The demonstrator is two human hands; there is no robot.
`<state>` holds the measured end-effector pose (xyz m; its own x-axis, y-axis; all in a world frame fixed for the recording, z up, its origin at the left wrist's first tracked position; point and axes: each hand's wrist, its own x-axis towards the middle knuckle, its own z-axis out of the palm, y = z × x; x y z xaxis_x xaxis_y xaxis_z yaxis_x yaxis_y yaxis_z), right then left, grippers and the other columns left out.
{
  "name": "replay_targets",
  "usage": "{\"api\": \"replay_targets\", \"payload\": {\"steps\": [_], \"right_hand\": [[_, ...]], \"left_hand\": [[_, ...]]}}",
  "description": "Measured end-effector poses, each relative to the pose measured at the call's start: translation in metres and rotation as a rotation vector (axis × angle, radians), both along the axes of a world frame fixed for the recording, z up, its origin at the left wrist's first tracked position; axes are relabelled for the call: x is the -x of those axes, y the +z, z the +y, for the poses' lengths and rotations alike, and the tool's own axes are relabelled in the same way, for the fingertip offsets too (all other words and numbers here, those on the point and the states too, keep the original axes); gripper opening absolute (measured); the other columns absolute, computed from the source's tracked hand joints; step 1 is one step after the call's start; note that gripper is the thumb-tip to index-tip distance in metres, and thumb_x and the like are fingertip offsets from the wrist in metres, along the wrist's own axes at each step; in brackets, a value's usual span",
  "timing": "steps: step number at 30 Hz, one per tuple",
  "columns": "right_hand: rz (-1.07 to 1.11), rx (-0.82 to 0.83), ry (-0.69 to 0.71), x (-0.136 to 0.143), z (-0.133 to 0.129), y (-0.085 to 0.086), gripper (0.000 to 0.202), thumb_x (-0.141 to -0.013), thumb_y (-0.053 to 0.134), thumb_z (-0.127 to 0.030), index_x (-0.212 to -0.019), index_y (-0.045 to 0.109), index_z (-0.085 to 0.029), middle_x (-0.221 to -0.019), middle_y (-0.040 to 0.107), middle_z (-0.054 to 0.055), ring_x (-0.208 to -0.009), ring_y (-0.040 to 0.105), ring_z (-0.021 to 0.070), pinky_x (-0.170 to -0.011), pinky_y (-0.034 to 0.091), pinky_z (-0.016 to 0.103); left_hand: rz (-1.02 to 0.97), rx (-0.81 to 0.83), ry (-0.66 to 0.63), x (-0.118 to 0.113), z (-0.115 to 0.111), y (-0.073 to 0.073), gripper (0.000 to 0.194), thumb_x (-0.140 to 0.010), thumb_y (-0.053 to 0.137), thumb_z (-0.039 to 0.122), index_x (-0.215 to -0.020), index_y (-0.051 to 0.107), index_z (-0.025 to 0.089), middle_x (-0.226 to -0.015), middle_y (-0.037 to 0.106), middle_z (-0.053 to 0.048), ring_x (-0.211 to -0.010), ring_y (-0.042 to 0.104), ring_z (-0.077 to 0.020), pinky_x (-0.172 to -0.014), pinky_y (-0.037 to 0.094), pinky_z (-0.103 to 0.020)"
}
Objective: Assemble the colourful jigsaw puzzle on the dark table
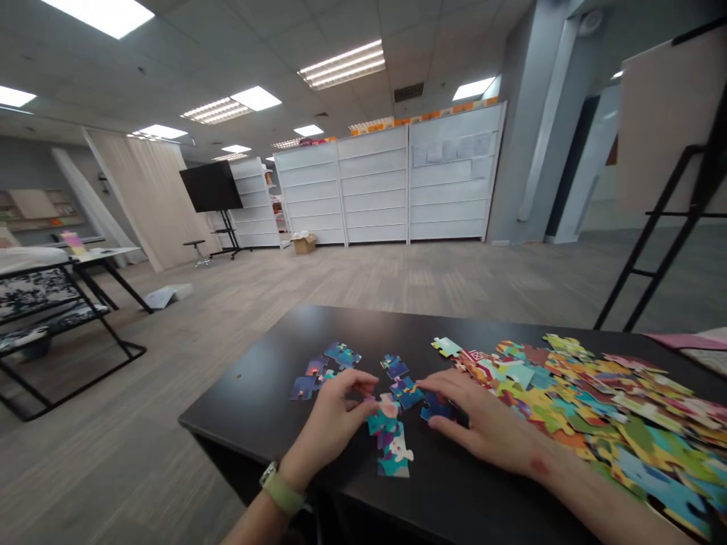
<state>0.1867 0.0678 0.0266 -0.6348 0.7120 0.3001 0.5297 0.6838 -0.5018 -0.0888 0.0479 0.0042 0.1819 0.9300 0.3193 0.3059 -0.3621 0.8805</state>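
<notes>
My left hand (345, 401) is curled, its thumb and fingertips at the left edge of a pink and teal puzzle piece (388, 406). That piece tops a short column of joined pieces, with a white-animal piece (398, 445) lower down. My right hand (477, 415) is spread low over the table, fingers stretched out. A dark blue puzzle piece (436, 407) lies between its thumb and fingers, partly hidden. The index fingertip is by a blue and yellow piece (407, 392), which adjoins another dark blue piece (394, 366). Left of these lies a small blue cluster (304, 387).
A big heap of loose colourful puzzle pieces (602, 401) covers the table's right side. The dark table (255, 401) has its left edge close to my left wrist. Pink and white sheets (690, 342) lie at far right. An easel stand (659, 219) stands beyond.
</notes>
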Motion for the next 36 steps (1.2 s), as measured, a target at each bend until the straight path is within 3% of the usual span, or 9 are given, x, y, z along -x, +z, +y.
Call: {"api": "replay_targets", "payload": {"steps": [4, 7, 10, 12, 17, 22, 29, 32, 36], "right_hand": [[0.018, 0.1, 0.017, 0.011, -0.008, -0.003, 0.039, -0.098, 0.054, -0.043, -0.133, 0.058, -0.026, -0.117, 0.068, 0.008, -0.107, 0.064, 0.0245, -0.094, 0.051, 0.038], [0.002, 0.135, -0.029, 0.014, -0.009, -0.006, 0.032, -0.1, 0.05, -0.041, -0.125, 0.061, -0.025, -0.094, 0.071, 0.004, -0.087, 0.066, 0.0206, -0.081, 0.052, 0.034], [-0.017, 0.145, -0.08, 0.012, -0.007, -0.006, 0.031, -0.1, 0.049, -0.043, -0.12, 0.063, -0.025, -0.087, 0.071, 0.003, -0.079, 0.065, 0.0194, -0.074, 0.051, 0.032], [-0.019, 0.116, -0.069, 0.011, -0.006, -0.005, 0.029, -0.101, 0.047, -0.043, -0.113, 0.065, -0.024, -0.094, 0.071, 0.005, -0.086, 0.065, 0.0205, -0.079, 0.051, 0.034], [-0.039, 0.045, 0.054, 0.014, -0.008, -0.002, 0.025, -0.102, 0.047, -0.036, -0.112, 0.067, -0.025, -0.114, 0.067, 0.006, -0.108, 0.059, 0.0218, -0.1, 0.044, 0.04], [-0.135, 0.008, 0.107, 0.015, -0.015, 0.003, 0.027, -0.082, 0.07, -0.025, -0.108, 0.068, -0.024, -0.113, 0.066, 0.006, -0.109, 0.057, 0.0256, -0.104, 0.041, 0.048], [-0.074, 0.041, 0.207, 0.01, -0.018, 0.001, 0.03, -0.083, 0.068, -0.024, -0.113, 0.069, -0.025, -0.124, 0.066, 0.006, -0.12, 0.055, 0.0254, -0.11, 0.039, 0.046], [-0.045, -0.03, 0.088, -0.002, -0.005, -0.001, 0.036, -0.087, 0.057, -0.019, -0.122, 0.064, -0.023, -0.134, 0.061, 0.01, -0.126, 0.052, 0.0269, -0.111, 0.04, 0.049], [-0.036, -0.152, -0.135, -0.02, 0.016, -0.001, 0.043, -0.077, 0.045, -0.003, -0.111, 0.066, -0.019, -0.117, 0.067, 0.011, -0.116, 0.058, 0.0269, -0.106, 0.044, 0.05]], "left_hand": [[0.017, -0.005, -0.112, -0.041, -0.009, 0.007, 0.019, -0.083, 0.067, 0.014, -0.1, 0.071, 0.021, -0.099, 0.065, -0.004, -0.093, 0.064, -0.0182, -0.071, 0.056, -0.023], [0.142, -0.084, -0.158, -0.05, -0.011, 0.012, 0.024, -0.082, 0.067, 0.011, -0.102, 0.071, 0.023, -0.104, 0.065, -0.004, -0.096, 0.063, -0.0185, -0.082, 0.055, -0.027], [0.392, -0.143, -0.142, -0.037, -0.012, 0.013, 0.048, -0.073, 0.08, 0.02, -0.119, 0.066, 0.026, -0.119, 0.063, -0.004, -0.111, 0.057, -0.0252, -0.101, 0.047, -0.038], [0.485, -0.12, -0.122, -0.025, -0.015, 0.011, 0.059, -0.07, 0.085, 0.024, -0.124, 0.063, 0.028, -0.123, 0.063, -0.004, -0.115, 0.054, -0.0275, -0.104, 0.043, -0.041], [0.503, -0.064, -0.134, -0.007, -0.025, 0.009, 0.049, -0.076, 0.083, 0.027, -0.121, 0.064, 0.029, -0.123, 0.064, -0.003, -0.114, 0.055, -0.0255, -0.101, 0.042, -0.038], [0.554, -0.067, -0.087, -0.006, -0.032, 0.01, 0.046, -0.077, 0.083, 0.029, -0.12, 0.065, 0.03, -0.122, 0.063, -0.002, -0.113, 0.055, -0.0258, -0.101, 0.041, -0.039], [0.58, -0.074, -0.003, 0.007, -0.021, 0.003, 0.035, -0.083, 0.076, 0.027, -0.116, 0.067, 0.027, -0.124, 0.062, -0.006, -0.117, 0.055, -0.0278, -0.103, 0.041, -0.043], [0.588, -0.083, 0.012, 0.011, -0.019, 0.001, 0.026, -0.088, 0.069, 0.026, -0.114, 0.068, 0.027, -0.125, 0.062, -0.007, -0.119, 0.054, -0.028, -0.105, 0.041, -0.045], [0.642, -0.085, -0.092, 0.005, -0.031, 0.008, 0.028, -0.093, 0.063, 0.029, -0.12, 0.066, 0.032, -0.136, 0.057, -0.006, -0.13, 0.046, -0.03, -0.111, 0.035, -0.05]]}}
